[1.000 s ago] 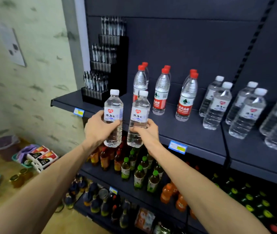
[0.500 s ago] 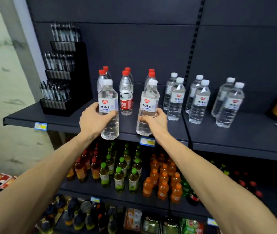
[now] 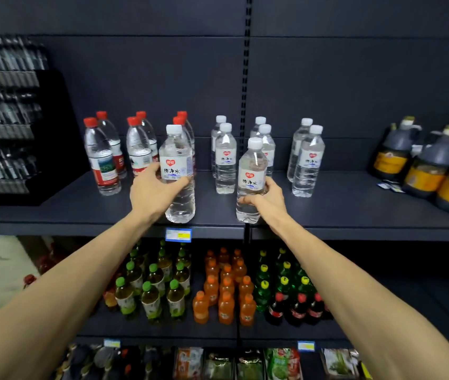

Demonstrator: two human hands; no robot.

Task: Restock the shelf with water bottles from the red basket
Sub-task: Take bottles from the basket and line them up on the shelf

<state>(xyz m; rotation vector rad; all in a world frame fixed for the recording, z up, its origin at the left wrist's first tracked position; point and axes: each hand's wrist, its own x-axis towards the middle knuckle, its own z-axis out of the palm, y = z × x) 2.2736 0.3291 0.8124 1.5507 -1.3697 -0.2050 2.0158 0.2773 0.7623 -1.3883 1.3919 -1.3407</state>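
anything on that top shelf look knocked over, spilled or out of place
Nothing is tipped or spilled. The shelf's water bottles, red-capped and white-capped, stand upright in rows. Only the bottle in the left hand breaks the pattern: this white-capped bottle sits in front of the red-capped row. The right hand holds another.

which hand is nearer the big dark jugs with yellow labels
Right. The right hand, holding a clear white-capped water bottle, is closer to the dark jugs at the shelf's right end; the left hand is further left.

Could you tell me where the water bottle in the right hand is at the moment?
In the head view, the right hand holds it upright at the shelf's front edge, just right of centre, before the second white-capped pair.
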